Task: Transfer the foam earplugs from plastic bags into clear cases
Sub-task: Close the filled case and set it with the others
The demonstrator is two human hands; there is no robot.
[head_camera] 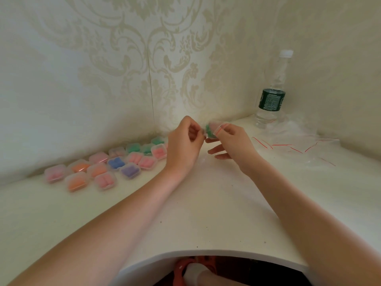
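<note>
At frame center, above the counter (206, 203), our left hand (184, 141) and right hand (231, 141) together pinch a small plastic bag (214, 129) holding green earplugs (209, 132). Filled clear cases (107, 168) sit lower left.

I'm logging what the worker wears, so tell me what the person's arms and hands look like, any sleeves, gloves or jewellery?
Both forearms are bare, with no sleeves in view. The left hand and right hand wear no gloves; no rings, watch or bracelets show.
</note>
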